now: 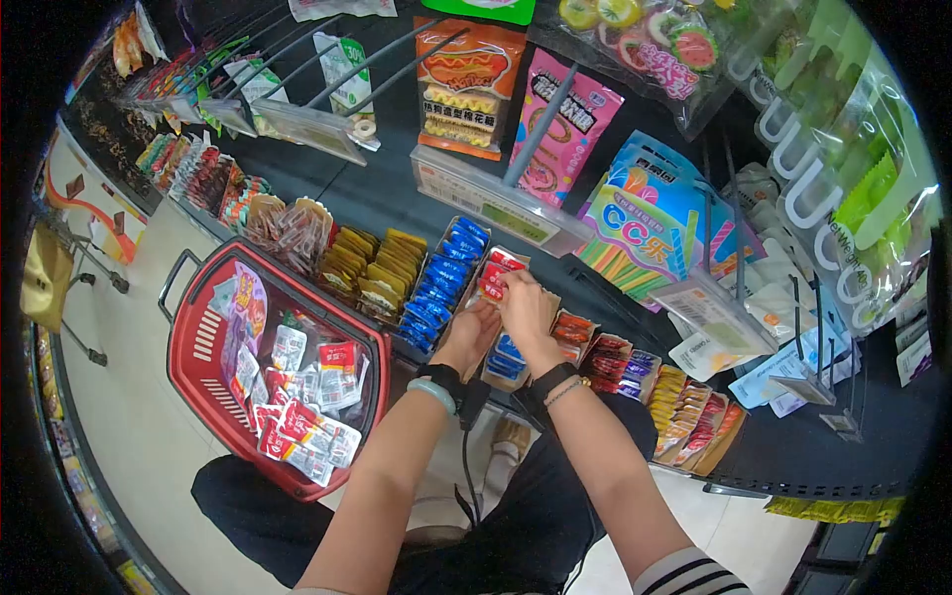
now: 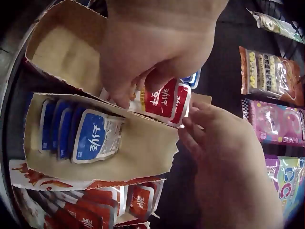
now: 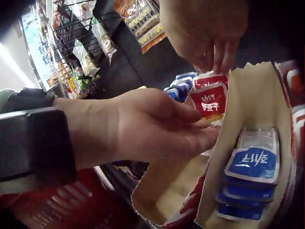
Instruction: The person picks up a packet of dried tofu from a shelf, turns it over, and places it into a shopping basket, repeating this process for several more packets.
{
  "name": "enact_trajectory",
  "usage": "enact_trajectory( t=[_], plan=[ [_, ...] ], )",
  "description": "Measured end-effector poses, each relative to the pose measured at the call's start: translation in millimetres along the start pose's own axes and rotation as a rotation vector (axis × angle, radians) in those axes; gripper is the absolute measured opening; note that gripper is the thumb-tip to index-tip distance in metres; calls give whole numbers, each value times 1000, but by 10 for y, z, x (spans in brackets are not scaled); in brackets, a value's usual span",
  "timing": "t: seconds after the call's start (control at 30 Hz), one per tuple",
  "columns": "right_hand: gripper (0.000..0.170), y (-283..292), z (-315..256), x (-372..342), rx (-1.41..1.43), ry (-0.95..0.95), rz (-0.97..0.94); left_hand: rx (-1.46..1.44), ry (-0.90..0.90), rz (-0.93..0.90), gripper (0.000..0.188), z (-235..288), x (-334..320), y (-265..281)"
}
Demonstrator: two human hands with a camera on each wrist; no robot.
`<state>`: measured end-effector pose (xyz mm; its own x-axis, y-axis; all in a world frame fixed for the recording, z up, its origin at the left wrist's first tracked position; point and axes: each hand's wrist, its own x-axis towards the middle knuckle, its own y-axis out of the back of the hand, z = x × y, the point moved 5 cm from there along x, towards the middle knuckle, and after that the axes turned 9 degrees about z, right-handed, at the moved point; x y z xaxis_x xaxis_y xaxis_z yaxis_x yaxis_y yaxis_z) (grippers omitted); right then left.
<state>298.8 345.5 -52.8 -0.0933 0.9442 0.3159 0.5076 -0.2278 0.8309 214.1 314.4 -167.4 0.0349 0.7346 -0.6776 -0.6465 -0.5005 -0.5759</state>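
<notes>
Red packets (image 1: 493, 279) stand in a narrow cardboard box (image 3: 167, 191), its near part bare inside. My left hand (image 1: 472, 335) reaches in palm up; in the left wrist view that hand (image 2: 159, 52) pinches the near end of the red packets (image 2: 164, 100) between thumb and fingers. My right hand (image 1: 526, 305) comes over the far end; in the right wrist view its fingers (image 3: 219, 57) point down, nearly straight, touching the packets' top edge. The right hand (image 2: 231, 167) partly hides the box's far end in the left wrist view.
A red basket (image 1: 183, 342) with many red-and-white packets stands at the left. Blue packets (image 1: 443, 283) fill the box on one side; another box (image 2: 143, 143) with blue packets adjoins on the other. Hanging snack bags (image 1: 466, 89) and price rails (image 1: 496, 203) are beyond the hands.
</notes>
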Motion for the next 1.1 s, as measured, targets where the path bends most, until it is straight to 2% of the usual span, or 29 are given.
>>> enact_trajectory(
  t=[0.07,0.13,0.17,0.23,0.27,0.3,0.37,0.4,0.47,0.5,0.57,0.6,0.63,0.7,0.73,0.77,0.83,0.87,0.9,0.97,1.0,1.03,1.1],
  plan=[
    [17,59,-18,6,15,0,99,-11,-24,48,25,8,-67,19],
    [16,211,-144,16,53,-53,109,273,-133,-1,26,75,-242,-14],
    [15,255,-202,20,87,-107,117,264,-181,24,22,105,-359,-2],
    [12,198,-316,63,285,31,190,459,-251,-30,22,176,-632,23],
    [11,96,-354,52,379,42,147,638,-374,-145,23,251,-827,5],
    [10,116,-501,37,469,50,107,638,-383,-118,23,386,-1108,40],
    [8,266,-888,-50,494,99,95,1025,-617,-175,21,655,-1668,72],
    [8,305,-1093,-111,507,230,101,1136,-712,-170,19,772,-1793,215],
    [7,295,-1435,-263,528,455,75,1359,-850,-53,23,1098,-2095,444],
    [7,294,-1596,-355,537,493,-10,1456,-945,15,28,1234,-2188,593],
    [8,177,-1831,-545,537,617,-85,1755,-1122,179,45,1431,-2340,878],
    [10,49,-1907,-641,530,640,-191,1912,-1182,234,56,1456,-2384,1026],
    [10,-20,-1950,-709,531,637,-187,1916,-1184,231,56,1449,-2382,1164],
    [16,-168,-2062,-889,411,829,-282,2024,-1006,234,58,1435,-2331,1330],
    [27,-265,-2064,-963,320,822,-389,1995,-989,208,50,1450,-2359,1326],
    [27,-300,-2053,-981,311,820,-384,1992,-998,200,50,1476,-2364,1302],
    [35,-291,-2064,-986,239,763,-442,1890,-957,165,37,1509,-2399,1256],
    [41,-298,-2051,-937,219,724,-490,1802,-1032,184,23,1559,-2451,1215],
    [41,-280,-2064,-880,215,723,-495,1797,-1029,181,23,1615,-2443,1239],
    [42,-185,-2050,-699,400,568,-393,1634,-1218,279,17,1827,-2496,1276],
    [40,-71,-2078,-627,420,527,-326,1627,-1155,449,14,2008,-2602,1256],
    [40,41,-2130,-542,438,478,-235,1478,-1045,550,16,2175,-2713,1234],
    [44,76,-2119,-447,611,266,-242,976,-935,463,19,2364,-2795,1400]
  ],
)
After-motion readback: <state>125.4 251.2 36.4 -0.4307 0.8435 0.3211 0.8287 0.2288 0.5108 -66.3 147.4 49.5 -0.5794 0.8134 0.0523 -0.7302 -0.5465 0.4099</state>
